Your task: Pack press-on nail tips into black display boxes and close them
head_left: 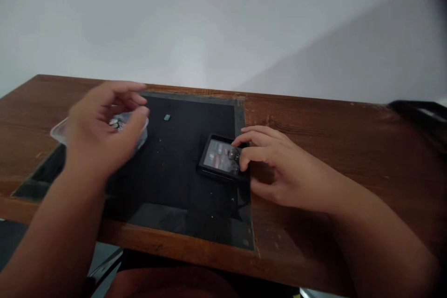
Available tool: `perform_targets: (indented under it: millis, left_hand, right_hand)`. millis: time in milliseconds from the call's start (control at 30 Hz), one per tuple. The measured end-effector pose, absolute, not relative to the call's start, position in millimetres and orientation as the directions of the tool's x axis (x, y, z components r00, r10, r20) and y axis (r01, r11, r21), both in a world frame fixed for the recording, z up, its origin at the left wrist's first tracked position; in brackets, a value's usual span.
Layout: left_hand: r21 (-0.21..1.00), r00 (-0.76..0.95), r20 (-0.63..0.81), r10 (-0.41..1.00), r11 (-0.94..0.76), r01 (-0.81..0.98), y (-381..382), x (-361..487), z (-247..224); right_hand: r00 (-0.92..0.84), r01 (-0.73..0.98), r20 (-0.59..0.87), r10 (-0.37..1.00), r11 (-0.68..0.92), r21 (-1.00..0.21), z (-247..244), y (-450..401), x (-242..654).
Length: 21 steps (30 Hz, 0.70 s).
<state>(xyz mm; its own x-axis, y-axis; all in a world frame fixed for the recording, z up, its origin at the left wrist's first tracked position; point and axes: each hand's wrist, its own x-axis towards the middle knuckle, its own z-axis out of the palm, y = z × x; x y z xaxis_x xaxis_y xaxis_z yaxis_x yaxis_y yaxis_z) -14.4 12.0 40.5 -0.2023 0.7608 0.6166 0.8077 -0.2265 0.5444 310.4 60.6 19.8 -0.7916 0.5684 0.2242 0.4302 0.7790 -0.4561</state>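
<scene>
A small black-framed case [220, 157] with several small shiny pieces in it lies on the black mat [167, 172]. My right hand [275, 163] rests at the case's right side, fingers bent, their tips at the pieces near its right edge; whether they grip one is hidden. My left hand [108, 125] is raised over a clear plastic container [59, 131] at the left, its thumb and fingers apart with nothing between them. Part of the container and the small silvery pieces [117, 123] in it show around that hand.
A small teal piece [167, 118] lies on the mat's upper part, and tiny specks are scattered lower down. The mat is taped to a brown wooden table [331, 125]. A dark object [422, 114] sits at the far right edge. A pale wall [209, 23] rises behind.
</scene>
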Motion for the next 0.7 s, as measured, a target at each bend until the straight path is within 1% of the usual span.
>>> perform_targets:
  millis: [67,133,167,233,300,400,500,600,700]
  left_hand:
    - [0.47,0.046,0.587,0.808,-0.386,0.794,8,8,33]
    - [0.421,0.272,0.466,0.842,-0.481,0.769,4,24,24]
    - [0.422,0.346,0.396,0.85,-0.504,0.754,2,29,20]
    - [0.466,0.418,0.279,0.865,-0.502,0.729,2,33,11]
    - [0.511,0.428,0.202,0.881,-0.468,0.721,3,32,4]
    - [0.571,0.395,0.134,0.909,-0.397,0.719,8,30,-6]
    - [0.659,0.357,0.111,0.927,-0.338,0.672,11,31,-15]
    - [0.759,0.29,0.091,0.953,-0.254,0.599,13,34,-22]
    - [0.808,0.247,0.086,0.965,-0.213,0.549,17,36,-26]
  right_hand:
    - [-0.803,0.431,0.199,0.563,0.777,-0.458,19,60,311]
    - [-0.807,0.432,0.183,0.561,0.772,-0.466,18,59,312]
    - [-0.806,0.433,0.178,0.564,0.768,-0.472,19,59,313]
    - [-0.8,0.433,0.179,0.572,0.758,-0.488,20,59,314]
    - [-0.79,0.425,0.188,0.583,0.742,-0.518,22,59,314]
    - [-0.759,0.437,0.176,0.627,0.691,-0.576,20,60,316]
    - [-0.719,0.515,0.085,0.69,0.611,-0.6,14,62,317]
    - [-0.697,0.576,-0.007,0.717,0.553,-0.602,8,63,317]
    - [-0.675,0.603,-0.054,0.736,0.508,-0.615,7,64,314]
